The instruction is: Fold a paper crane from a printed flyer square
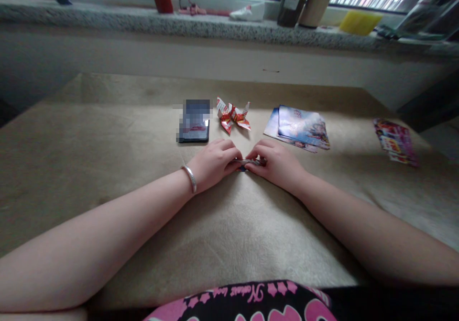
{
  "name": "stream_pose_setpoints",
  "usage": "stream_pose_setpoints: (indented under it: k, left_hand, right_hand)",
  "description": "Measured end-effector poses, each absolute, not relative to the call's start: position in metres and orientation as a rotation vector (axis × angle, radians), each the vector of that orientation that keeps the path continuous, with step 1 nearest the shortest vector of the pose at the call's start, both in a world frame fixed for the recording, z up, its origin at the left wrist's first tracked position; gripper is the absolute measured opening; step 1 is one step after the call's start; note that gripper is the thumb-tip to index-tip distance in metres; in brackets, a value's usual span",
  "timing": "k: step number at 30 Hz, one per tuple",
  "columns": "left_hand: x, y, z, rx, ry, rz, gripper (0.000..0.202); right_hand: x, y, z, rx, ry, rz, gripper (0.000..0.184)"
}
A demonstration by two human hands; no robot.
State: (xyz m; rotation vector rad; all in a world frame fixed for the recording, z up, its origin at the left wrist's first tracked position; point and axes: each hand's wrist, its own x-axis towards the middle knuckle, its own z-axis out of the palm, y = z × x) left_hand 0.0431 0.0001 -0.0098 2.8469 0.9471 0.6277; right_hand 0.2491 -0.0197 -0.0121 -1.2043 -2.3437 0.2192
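- The left hand (217,163) is nearly closed, its fingers bent inward and its thumb pressed toward them, gripping one end of a small, narrow, dark-and-pale strip (243,161), probably of folded glossy paper; the fingers hide too much of it to be sure.
- The right hand (278,162) is curled in the same narrow pinch, thumb below and fingers above, gripping the other end of the strip.
- The strip lies between the two sets of fingertips, low over the beige, leathery-looking worktop (118,158), with a bluish part showing at its lower edge. The hands are close together but apart, and only a short middle length of the strip is exposed.
- A plain silver metal bangle (190,178) circles the left wrist.
- Just beyond the left hand lies a dark rectangular device (195,125) with a glossy face, partly blurred out by pixelation.
- To the right of the device, beyond the gap between the hands, sits a pointed red-and-white folded paper figure (234,117).
- Beyond the right hand, overlapping blue glossy printed sheets (303,126) lie flat.
- Farther right, well apart from the hands, is a fanned group of red-and-purple printed cards (395,142), near the worktop's right edge.
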Motion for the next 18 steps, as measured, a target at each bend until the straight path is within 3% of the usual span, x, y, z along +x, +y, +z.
stream_pose_setpoints:
  k: [14, 18]
  left_hand:
    - [0.0435, -0.0051, -0.0070, 2.874, 0.905, 0.650, 0.007]
    - [0.0437, -0.0035, -0.0075, 2.897, 0.890, 0.584, 0.016]
  right_hand:
    - [0.2502, -0.0257, -0.0087, -1.065, -2.491, 0.078, 0.011]
    - [0.2474, -0.0254, -0.0090, -1.053, -2.489, 0.050, 0.013]
